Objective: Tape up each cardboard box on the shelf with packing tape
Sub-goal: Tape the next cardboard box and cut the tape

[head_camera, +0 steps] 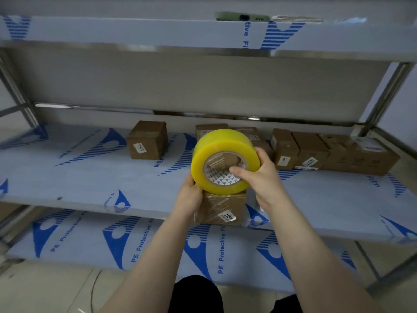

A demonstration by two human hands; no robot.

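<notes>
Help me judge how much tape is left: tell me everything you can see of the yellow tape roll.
The tape roll is a fat, wide roll of glossy translucent yellow packing tape on a cardboard core printed inside with small triangles. It looks nearly full. It stands on edge, core opening toward the camera, its bottom at the top of a cardboard box. The right hand grips it, thumb hooked inside the core. The left hand touches its lower left edge.

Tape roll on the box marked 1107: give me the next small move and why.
Probably draw the tape roll back across the box marked 1107. The roll rests on the box top, gripped by the right hand, thumb in its core; the left hand is at the box's left side.
</notes>
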